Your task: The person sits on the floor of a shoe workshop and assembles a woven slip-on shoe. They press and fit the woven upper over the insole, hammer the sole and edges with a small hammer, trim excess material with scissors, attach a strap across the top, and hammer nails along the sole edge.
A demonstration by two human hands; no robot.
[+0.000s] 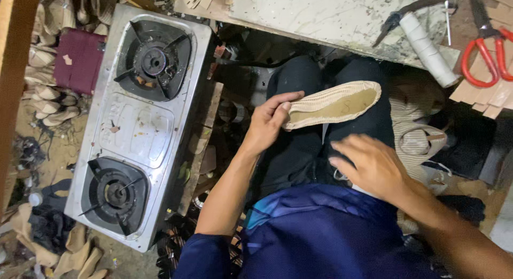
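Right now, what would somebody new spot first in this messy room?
Probably the beige woven shoe, held at its heel by the left hand over the person's lap, with the right hand resting on the thigh. Next, the steel two-burner stove on the left and red-handled scissors top right.

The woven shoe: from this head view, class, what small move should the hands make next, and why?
Probably bring the right hand up to steady the free toe end of the woven shoe. Only the left hand pinches it, at the heel end, so the rest hangs unsupported over the lap, while the right hand rests empty on the thigh just below.
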